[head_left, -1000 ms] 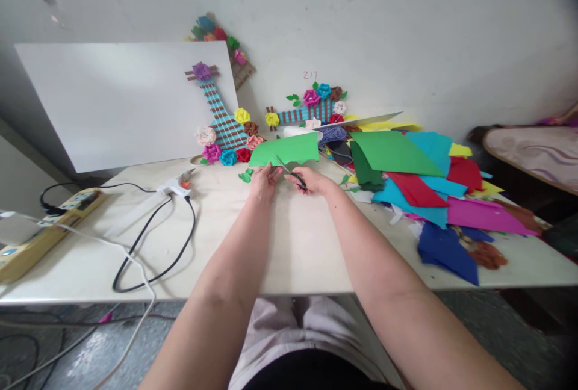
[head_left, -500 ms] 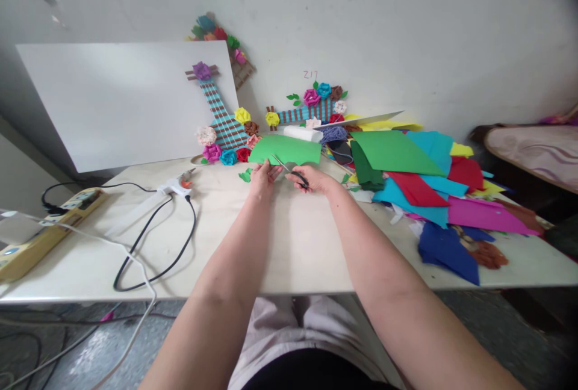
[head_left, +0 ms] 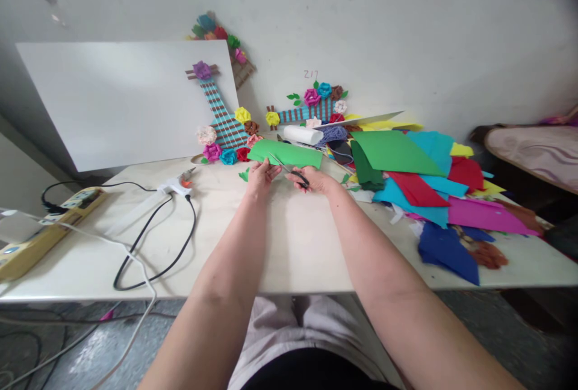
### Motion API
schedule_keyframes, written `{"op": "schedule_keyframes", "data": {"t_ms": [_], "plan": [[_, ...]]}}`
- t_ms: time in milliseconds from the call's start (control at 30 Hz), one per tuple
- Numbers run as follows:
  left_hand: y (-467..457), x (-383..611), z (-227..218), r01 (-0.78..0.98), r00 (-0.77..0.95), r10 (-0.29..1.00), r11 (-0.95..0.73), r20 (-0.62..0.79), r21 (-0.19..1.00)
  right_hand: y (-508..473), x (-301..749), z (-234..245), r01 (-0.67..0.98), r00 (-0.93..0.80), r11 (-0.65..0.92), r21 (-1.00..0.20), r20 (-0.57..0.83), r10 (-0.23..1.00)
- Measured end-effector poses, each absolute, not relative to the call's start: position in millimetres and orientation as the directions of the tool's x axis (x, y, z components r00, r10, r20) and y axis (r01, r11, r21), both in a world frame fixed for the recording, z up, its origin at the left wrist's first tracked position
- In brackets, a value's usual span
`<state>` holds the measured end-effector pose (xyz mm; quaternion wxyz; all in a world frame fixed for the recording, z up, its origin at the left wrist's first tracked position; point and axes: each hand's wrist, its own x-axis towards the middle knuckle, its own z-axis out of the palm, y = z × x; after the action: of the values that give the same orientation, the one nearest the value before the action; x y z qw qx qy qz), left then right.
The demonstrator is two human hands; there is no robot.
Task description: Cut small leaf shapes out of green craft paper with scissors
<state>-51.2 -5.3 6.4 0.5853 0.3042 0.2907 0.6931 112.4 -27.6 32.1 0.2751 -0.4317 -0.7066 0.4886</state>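
My left hand (head_left: 259,175) pinches the near edge of a green paper sheet (head_left: 289,153) held low over the table (head_left: 289,245). My right hand (head_left: 312,180) is closed on a pair of scissors (head_left: 291,170) with black handles; the blades point up-left into the sheet's near edge. Small green cut pieces (head_left: 244,174) lie on the table just left of my left hand.
A heap of coloured paper sheets (head_left: 424,185) covers the table's right part. Guitar-shaped crafts with paper flowers (head_left: 223,125) lean on the wall beside a white board (head_left: 117,101). A glue gun (head_left: 174,185) with a black cord and a power strip (head_left: 49,227) lie left.
The green sheet has tipped down from nearly upright to lying flatter, uncovering a white roll behind it. Both hands stay in about the same place.
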Motion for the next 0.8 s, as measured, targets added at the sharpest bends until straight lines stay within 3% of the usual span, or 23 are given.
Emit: {"op": "schedule_keyframes", "data": {"t_ms": [400,800], "plan": [[-9,-50,8,-0.624,-0.095,0.991,-0.134,0.095,0.770,-25,112,30,0.320,-0.423,0.093,-0.943,-0.055,0.904],[-9,-47,13,-0.636,-0.168,0.985,-0.136,0.036,0.759,-19,111,24,0.232,-0.430,0.067,-0.971,-0.040,0.902]]}}
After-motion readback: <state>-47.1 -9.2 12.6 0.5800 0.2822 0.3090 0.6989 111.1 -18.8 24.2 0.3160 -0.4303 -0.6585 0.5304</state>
